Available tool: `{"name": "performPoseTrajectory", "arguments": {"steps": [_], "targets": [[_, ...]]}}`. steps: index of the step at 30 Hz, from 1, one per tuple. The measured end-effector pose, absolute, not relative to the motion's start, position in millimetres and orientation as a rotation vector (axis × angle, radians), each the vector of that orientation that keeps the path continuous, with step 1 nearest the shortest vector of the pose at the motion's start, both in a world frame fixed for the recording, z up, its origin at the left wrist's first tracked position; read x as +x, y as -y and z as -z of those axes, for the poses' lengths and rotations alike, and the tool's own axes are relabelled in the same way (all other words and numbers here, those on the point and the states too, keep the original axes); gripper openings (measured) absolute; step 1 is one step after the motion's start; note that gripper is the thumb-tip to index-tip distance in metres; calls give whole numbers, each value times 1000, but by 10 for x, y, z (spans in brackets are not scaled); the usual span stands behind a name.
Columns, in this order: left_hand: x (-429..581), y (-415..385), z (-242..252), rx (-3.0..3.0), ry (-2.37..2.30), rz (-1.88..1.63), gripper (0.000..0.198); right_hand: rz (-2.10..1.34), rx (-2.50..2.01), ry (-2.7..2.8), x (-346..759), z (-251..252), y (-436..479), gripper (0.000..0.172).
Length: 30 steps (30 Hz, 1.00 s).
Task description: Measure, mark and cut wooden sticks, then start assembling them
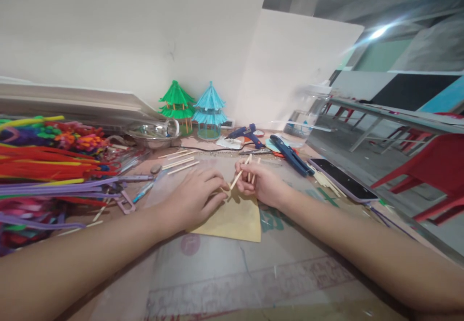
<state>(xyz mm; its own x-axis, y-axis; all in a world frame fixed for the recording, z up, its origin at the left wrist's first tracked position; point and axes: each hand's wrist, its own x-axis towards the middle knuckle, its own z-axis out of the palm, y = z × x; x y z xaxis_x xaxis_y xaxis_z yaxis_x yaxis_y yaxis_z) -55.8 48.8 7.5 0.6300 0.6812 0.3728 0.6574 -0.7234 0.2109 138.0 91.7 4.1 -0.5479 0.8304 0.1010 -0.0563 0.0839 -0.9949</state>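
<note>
My right hand [257, 181] is closed around several thin wooden sticks [239, 173]. One slants down to the left, and others stand more upright between the fingers. My left hand [199, 195] lies low over a yellow sheet of paper [232, 219], thumb and forefinger drawn together beside the lower end of the slanted stick. Whatever is between those fingertips is too small to make out. More loose wooden sticks [179, 164] lie just beyond my left hand. The yellow paper rests on a clear plastic sheet [217, 272] with printed marks.
Behind stand a green tiered-roof model [177, 101] and a blue one [210, 108]. A blue glue gun [246, 135], a dark blue stapler-like tool [291, 155] and a phone [342, 178] are at right. Colourful pipe cleaners [50, 166] pile up at left, near a bowl [152, 132].
</note>
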Motion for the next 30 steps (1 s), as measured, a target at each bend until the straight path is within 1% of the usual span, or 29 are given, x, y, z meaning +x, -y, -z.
{"name": "performPoseTrajectory", "arguments": {"steps": [4,10,14,21,24,30], "targets": [[-555,-472,-105,2820,-1058,-799,23,-1680,-701,1556,1382,-56,-906,15],[-554,-466,-114,2836,-1028,-851,21,-1769,-625,1502,1384,-50,-897,12],[-557,-481,-98,2837,-974,-901,23,-1804,-603,1490,1374,-47,-898,13],[-556,-478,-105,2838,-983,-873,23,-1805,-569,1485,1364,-29,-886,12],[-549,-481,-102,2842,-1026,-857,25,-1791,-555,1490,1361,-24,-877,14],[-550,-501,-80,2828,-1109,-846,15,-1778,-535,1497,1360,-7,-876,19]]}}
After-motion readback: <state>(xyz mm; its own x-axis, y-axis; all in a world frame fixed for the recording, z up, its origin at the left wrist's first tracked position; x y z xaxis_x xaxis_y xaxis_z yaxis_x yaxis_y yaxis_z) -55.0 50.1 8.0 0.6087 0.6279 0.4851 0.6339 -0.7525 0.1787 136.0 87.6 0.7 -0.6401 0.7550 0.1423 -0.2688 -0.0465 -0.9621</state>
